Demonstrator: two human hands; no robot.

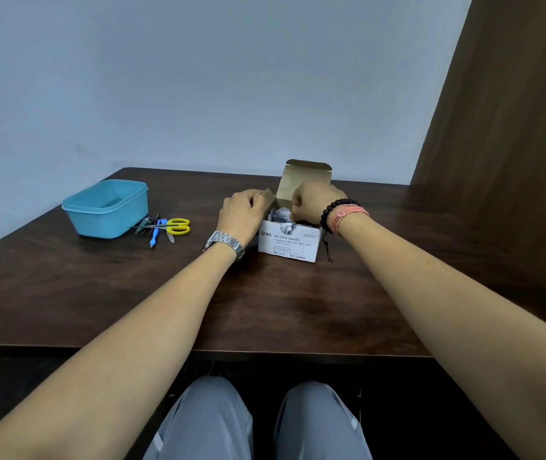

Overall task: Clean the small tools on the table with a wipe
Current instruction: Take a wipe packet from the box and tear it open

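Note:
A white box of alcohol swabs (290,244) stands open at the middle of the dark wooden table (298,303), its brown lid (305,177) tipped up at the back. My left hand (241,210) grips the box's left side flap. My right hand (314,202) reaches into the open top with fingers curled among the swab packets (280,216); whether it pinches one is hidden. A small pile of tools lies to the left: yellow-handled scissors (175,226), a blue-handled tool (155,235), nail clippers (144,223) and a thin metal piece.
A light blue plastic tub (107,209) sits at the left rear of the table, touching the tool pile. A grey wall runs behind the table and a brown panel stands at the right. My knees show below the table's front edge.

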